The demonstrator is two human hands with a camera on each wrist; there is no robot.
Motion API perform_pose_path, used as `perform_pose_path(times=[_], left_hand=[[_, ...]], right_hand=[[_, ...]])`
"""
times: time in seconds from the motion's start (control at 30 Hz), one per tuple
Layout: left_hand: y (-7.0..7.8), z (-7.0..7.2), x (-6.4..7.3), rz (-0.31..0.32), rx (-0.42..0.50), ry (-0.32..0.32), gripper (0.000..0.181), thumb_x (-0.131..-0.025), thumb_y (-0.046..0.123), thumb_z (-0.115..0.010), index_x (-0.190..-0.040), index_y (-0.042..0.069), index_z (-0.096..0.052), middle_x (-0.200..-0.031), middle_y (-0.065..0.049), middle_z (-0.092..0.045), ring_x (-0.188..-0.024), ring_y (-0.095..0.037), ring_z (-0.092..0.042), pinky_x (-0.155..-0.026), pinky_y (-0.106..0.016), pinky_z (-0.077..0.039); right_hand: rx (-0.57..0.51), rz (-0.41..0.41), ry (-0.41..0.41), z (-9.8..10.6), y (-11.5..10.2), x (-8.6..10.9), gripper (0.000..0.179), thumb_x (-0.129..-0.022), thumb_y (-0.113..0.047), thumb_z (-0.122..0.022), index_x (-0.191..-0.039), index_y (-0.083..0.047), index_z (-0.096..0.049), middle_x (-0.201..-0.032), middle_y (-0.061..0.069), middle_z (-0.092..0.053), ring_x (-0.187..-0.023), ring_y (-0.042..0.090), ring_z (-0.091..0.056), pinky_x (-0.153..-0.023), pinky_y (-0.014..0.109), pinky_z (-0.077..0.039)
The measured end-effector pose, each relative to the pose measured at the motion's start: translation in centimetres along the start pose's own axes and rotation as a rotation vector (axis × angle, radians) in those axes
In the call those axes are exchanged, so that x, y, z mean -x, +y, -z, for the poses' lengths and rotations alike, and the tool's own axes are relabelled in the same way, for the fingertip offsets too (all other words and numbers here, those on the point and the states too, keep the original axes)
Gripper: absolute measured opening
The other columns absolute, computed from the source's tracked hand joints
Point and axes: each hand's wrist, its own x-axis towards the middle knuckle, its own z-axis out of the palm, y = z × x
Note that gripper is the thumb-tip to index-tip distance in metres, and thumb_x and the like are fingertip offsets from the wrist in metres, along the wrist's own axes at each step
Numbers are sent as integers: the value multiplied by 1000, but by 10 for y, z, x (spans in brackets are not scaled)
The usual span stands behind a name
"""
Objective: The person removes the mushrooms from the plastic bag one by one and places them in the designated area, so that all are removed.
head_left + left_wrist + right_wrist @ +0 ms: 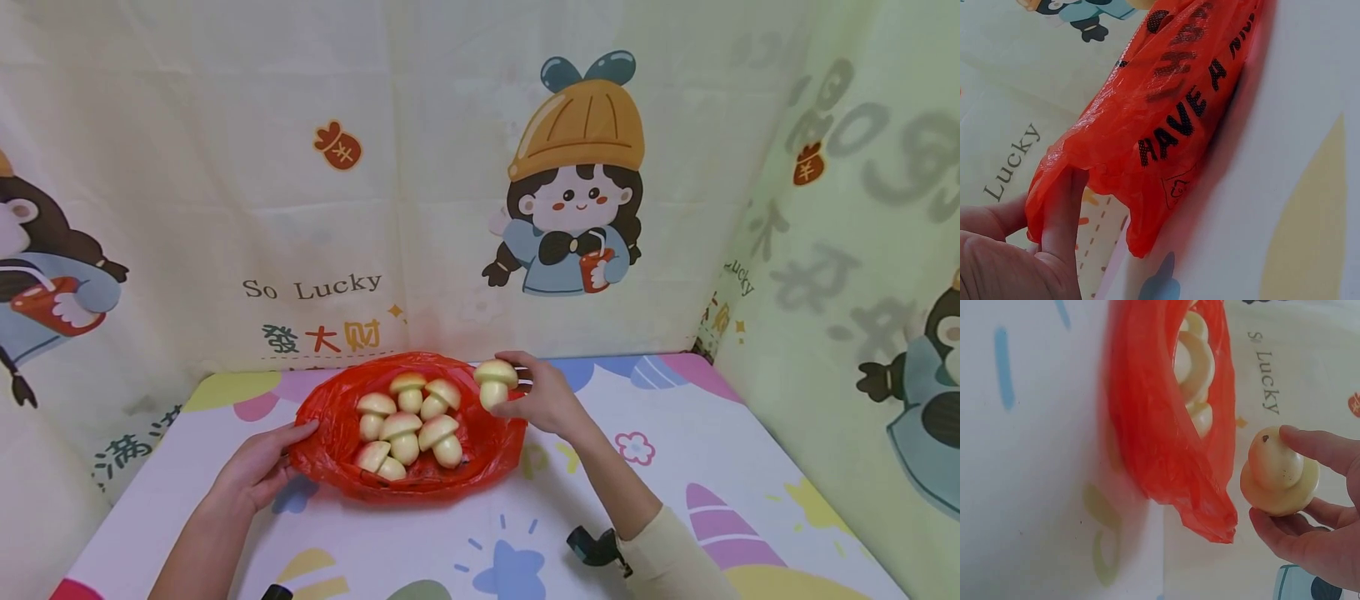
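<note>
A red plastic bag (337, 467) lies on the table with its mouth spread wide, and several toy mushrooms (401, 433) with pale stems and pinkish-yellow caps sit inside. My left hand (258, 467) pinches the bag's left edge between thumb and fingers; in the left wrist view the red film (1110, 137) is gathered at the fingertips. With its thumb and fingers, my right hand (543, 396) holds one mushroom (495, 383) above the bag's right rim, cap up. The right wrist view shows the mushroom's stem end (1275, 459), clear of the bag.
The table (420, 550) wears a white cover printed with colourful shapes. Behind it hangs a cream cloth (442, 167) with cartoon figures and lettering, and another cloth (825, 333) closes the right side. A black wrist camera (592, 546) is by my right forearm.
</note>
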Motion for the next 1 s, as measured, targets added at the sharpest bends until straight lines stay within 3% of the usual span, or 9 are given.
perform_pose_path(times=[0.3,0.77,1.0], left_hand=[[2,-1,0,-3,-39,16,83,-101,32,-70,-166,10,-24,-101,14,-72,-98,-8,-73,-95,-30,-61],[0,2,-2,-5,-28,17,85,-100,31,-71,-166,8,-22,-100,13,-73,-96,-8,-73,-94,-31,-61],[-1,3,-3,-7,-32,17,85,-100,31,-72,-166,7,-23,-100,12,-73,-97,-8,-73,-94,-31,-61]], right_hand=[[-30,34,21,14,5,-4,75,-78,-13,-89,-146,-19,-57,-135,5,-64,-121,30,-65,-90,40,-64],[-33,52,44,30,13,-6,76,-79,-14,-90,-147,-15,-56,-139,9,-62,-123,35,-65,-94,43,-63],[-16,32,64,37,18,-6,75,-79,-15,-90,-147,-17,-57,-138,9,-62,-122,34,-65,-94,42,-63]])
